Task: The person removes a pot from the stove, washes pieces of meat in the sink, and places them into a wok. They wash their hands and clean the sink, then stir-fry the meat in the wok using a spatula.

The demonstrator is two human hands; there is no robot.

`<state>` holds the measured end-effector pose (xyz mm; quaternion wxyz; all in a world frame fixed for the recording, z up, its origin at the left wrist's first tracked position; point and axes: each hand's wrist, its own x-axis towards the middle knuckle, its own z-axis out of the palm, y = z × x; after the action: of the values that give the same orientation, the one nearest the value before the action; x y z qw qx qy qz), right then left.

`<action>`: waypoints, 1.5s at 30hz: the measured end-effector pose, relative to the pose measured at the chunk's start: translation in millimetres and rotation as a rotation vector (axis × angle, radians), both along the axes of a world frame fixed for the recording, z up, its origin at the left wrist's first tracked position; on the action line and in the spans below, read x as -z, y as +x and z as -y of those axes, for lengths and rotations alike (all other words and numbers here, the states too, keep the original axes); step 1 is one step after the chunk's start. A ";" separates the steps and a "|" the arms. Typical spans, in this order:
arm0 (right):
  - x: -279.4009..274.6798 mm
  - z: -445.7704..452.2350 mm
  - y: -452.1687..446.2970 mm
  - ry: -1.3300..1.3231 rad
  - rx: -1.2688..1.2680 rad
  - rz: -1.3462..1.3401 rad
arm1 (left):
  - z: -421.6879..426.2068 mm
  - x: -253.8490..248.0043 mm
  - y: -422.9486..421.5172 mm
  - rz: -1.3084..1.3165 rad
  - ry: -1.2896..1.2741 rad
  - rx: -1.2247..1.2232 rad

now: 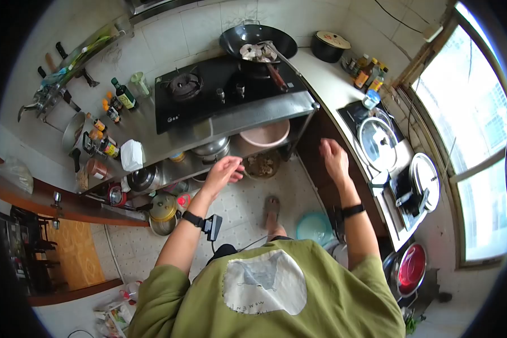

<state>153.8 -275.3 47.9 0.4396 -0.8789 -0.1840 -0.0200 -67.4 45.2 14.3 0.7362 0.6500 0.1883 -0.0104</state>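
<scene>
My left hand (225, 173) hangs in the air before the stove's lower shelf, fingers loosely curled and slightly apart, with nothing visible in them. Beside the right counter, my right hand (334, 158) is also raised and empty, its fingers loosely bent. Neither hand touches anything. Beyond them, a black wok (284, 44) rests on the right burner of the black gas stove (203, 107). Pale pieces of food (257, 53) lie in the wok, and a spatula with a brown handle (276, 76) leans over its near edge.
Bottles (124, 94) and a white packet (132, 155) stand left of the stove. A lidded black pot (329, 46), sauce bottles (367, 73) and a glass lid (377, 141) are on the right counter (318, 73). A pink basin (266, 134) sits on the lower shelf, a teal basin (314, 227) on the floor.
</scene>
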 end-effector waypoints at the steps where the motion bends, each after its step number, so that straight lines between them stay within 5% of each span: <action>1: -6.9 -25.3 38.6 0.034 0.004 -0.001 | -1.1 -10.7 27.8 0.035 -0.014 -0.013; 5: -19.4 -119.5 190.5 0.305 -0.132 -0.189 | -4.6 -31.9 142.6 0.118 -0.242 -0.073; 8: -44.8 -171.0 246.5 0.269 -0.144 -0.349 | -4.1 -39.8 227.5 0.164 -0.486 -0.126; 10: -53.4 -199.1 265.2 0.392 -0.245 -0.668 | -4.8 -44.0 270.1 0.194 -0.603 -0.142; 13: -43.2 -229.2 301.4 0.046 -0.308 -0.665 | -8.0 -57.2 311.8 0.186 -0.826 -0.194; 15: -18.5 -240.3 320.9 -0.012 -0.220 -0.416 | -10.0 -59.7 333.1 0.191 -0.995 -0.189; 19: -35.3 -221.7 306.2 0.066 -0.120 -0.127 | -11.0 -55.3 362.2 0.140 -0.881 -0.242; 21: -75.8 -193.8 294.2 0.418 -0.267 -0.583 | -29.4 -54.1 341.9 0.210 -0.871 -0.056; 23: -110.9 -158.8 268.8 0.538 -0.301 -0.701 | -40.4 -76.9 298.3 0.245 -0.904 -0.071; 29: -145.8 -136.7 221.2 0.681 -0.341 -0.703 | -19.4 -99.3 282.6 0.231 -0.860 -0.210; 33: -163.3 -137.7 213.8 0.675 -0.337 -0.673 | -32.8 -110.3 297.0 0.237 -0.908 -0.112; 39: -172.0 -109.1 200.0 0.518 -0.320 -0.608 | -36.1 -120.4 211.6 0.141 -0.828 -0.204; 45: -169.2 -133.8 202.5 0.560 -0.400 -0.569 | -28.4 -107.5 287.5 0.229 -0.801 -0.228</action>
<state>356.2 -141.5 217.1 0.6889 -0.6438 -0.2095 0.2591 220.1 73.6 121.8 0.9429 0.2849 0.1572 0.0709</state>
